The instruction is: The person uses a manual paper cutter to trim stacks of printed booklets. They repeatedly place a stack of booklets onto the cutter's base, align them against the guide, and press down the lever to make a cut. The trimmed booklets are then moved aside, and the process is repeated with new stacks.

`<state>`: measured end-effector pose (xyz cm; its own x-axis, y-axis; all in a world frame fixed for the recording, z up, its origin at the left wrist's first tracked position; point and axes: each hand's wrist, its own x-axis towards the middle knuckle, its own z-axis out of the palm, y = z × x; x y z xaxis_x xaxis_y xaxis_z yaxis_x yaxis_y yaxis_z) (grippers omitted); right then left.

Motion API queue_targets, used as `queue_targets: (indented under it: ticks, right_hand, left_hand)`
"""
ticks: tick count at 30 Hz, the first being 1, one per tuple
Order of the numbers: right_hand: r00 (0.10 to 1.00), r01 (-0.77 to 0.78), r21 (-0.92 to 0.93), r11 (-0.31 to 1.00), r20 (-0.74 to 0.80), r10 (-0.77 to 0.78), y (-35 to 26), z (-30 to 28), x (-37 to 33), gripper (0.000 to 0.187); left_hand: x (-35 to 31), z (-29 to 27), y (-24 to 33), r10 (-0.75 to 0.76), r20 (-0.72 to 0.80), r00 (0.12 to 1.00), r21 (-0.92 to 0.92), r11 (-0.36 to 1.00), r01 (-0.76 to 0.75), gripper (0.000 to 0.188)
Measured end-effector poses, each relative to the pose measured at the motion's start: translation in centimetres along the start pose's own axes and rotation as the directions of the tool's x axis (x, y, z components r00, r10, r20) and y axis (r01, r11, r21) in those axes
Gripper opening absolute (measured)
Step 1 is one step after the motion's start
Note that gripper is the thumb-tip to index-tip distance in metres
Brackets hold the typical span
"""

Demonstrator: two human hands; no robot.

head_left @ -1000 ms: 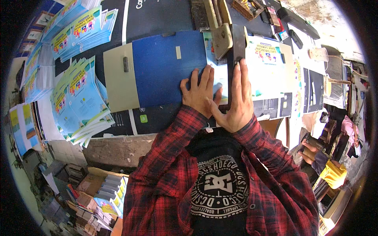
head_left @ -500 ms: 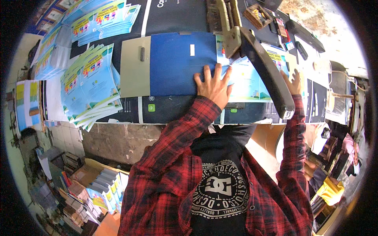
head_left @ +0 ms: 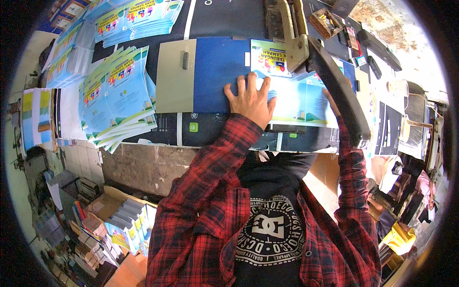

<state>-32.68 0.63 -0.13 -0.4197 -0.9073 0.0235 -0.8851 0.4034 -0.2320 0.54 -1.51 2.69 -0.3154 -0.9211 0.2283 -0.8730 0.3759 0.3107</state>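
My left hand (head_left: 251, 100) lies with fingers spread where a blue board (head_left: 220, 71) meets the left edge of a printed cover sheet (head_left: 291, 103). The sheet is light blue with a yellow-topped picture panel and lies flat, passing under a metal arm (head_left: 294, 36) with a long black lever (head_left: 339, 91). My right hand (head_left: 329, 99) is at the sheet's right side, mostly behind the lever; only a bit of its fingers shows. A grey-beige panel (head_left: 174, 76) with a small dark block (head_left: 185, 60) adjoins the blue board.
Fanned cover sheets (head_left: 117, 95) lie at the left of the black-topped table (head_left: 167, 131), with a taller stack (head_left: 138, 21) behind. A small wooden box (head_left: 325, 23) of bits stands far right. Below left, a carton (head_left: 110, 205) holds booklets. A yellow cloth-like item (head_left: 399, 239) is at lower right.
The printed sheet has slid left across the blue board, so its picture panel now shows beside the metal arm. My right hand has come left, behind the lever. The view has shifted slightly.
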Motion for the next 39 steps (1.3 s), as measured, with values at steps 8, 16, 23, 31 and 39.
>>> queue_targets:
  ticks: [8,16,23,31,39]
  right_hand:
    - [0.813,0.567,-0.127,0.814,-0.075,-0.578,7.2,-2.0,5.2,0.079]
    - [0.779,0.623,-0.009,0.782,-0.072,-0.622,-25.7,-22.2,-6.0,0.084]
    - [0.791,0.611,0.059,0.789,-0.016,-0.611,-20.6,-12.4,-10.2,0.086]
    - [0.778,0.613,0.052,0.789,-0.216,-0.590,-19.5,-5.1,-11.0,0.093]
    - [0.801,0.095,0.791,0.605,0.299,-0.518,-19.5,-19.3,-5.5,0.063]
  left_hand:
    - [0.3,0.1,-0.2,0.019,-0.016,1.000,-0.028,0.999,-0.019,0.050]
    - [0.2,0.1,-0.9,-0.021,-0.016,1.000,0.108,0.994,0.023,0.051]
    - [-0.1,1.4,-0.6,0.045,-0.068,0.997,0.007,0.999,-0.045,0.049]
    - [-0.7,1.4,-0.9,-0.027,-0.053,0.998,0.025,0.999,0.028,0.051]
    - [-0.5,0.8,-0.5,-0.042,-0.039,0.998,0.010,0.999,0.042,0.051]
